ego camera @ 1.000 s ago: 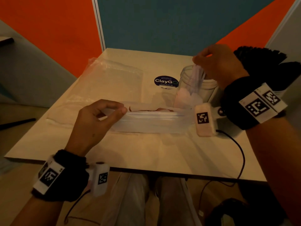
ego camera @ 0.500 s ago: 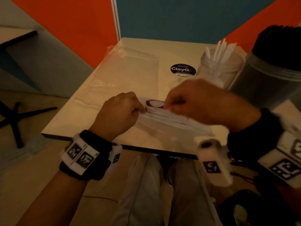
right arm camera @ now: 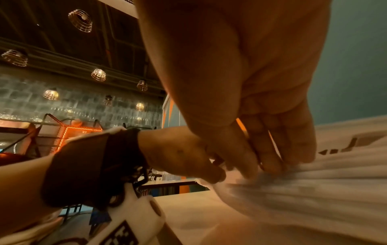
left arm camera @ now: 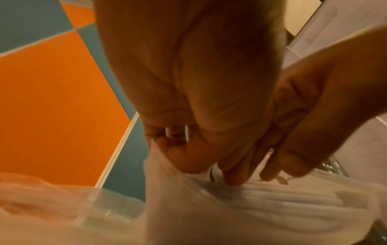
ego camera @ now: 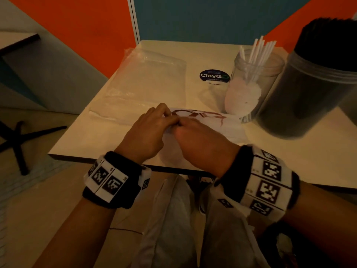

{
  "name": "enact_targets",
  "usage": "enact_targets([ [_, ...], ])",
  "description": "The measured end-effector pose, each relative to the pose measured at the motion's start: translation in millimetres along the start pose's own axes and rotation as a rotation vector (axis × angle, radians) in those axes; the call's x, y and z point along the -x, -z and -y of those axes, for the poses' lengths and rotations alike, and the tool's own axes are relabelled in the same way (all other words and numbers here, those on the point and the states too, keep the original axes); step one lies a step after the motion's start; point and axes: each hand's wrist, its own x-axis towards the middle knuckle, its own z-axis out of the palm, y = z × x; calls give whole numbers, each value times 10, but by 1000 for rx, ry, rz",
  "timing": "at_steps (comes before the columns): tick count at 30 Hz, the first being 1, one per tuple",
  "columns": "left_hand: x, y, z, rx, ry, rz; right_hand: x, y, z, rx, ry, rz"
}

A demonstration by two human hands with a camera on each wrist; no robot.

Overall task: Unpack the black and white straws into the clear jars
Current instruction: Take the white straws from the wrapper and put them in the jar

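Plastic bag of white straws lies on bench, long axis 9-to-3; left hand pinches its 9 o'clock mouth, right hand touching it, jar at 1 o'clock. Left wrist: right-hand fingers dip into the mouth onto straw ends. Right wrist: right grip looks curled on straws, blurred; straws point at 9 o'clock, right hand nearer.

Café, cage pendant lamps, tiled wall
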Motion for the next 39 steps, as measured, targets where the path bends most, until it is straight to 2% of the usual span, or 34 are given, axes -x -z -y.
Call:
enact_targets([
  [4, -8, -24, 63, 161, -17, -59, -25, -7, 85, 100, -105, 55],
  [7, -15, -17, 77, 197, -65, -82, 3, 45, 125, 193, -133, -7],
  [11, -10, 24, 53, 221, 4, -169, -13, 54, 108, 230, -114, -80],
  [13, -9, 31, 68, 335, 6, -188, -26, 36, 109, 234, -110, -114],
  [16, 2, 37, 98, 484, -46, -136, -73, 8, 90, 215, -114, -188],
  [19, 31, 45, 118, 518, -61, -101, -120, -68, 30, 229, -112, -233],
  [24, 65, -1, 200, 554, 26, -173, -86, -132, 24, 210, -72, -180],
  [29, 102, 27, 208, 647, 52, -238, -86, -100, -54, 154, -47, -254],
  [33, 100, 54, 196, 685, 108, -226, -82, -69, -87, 114, -39, -278],
  [39, 115, 88, 192, 771, 132, -120, -51, -89, -111, 135, -76, -279],
])
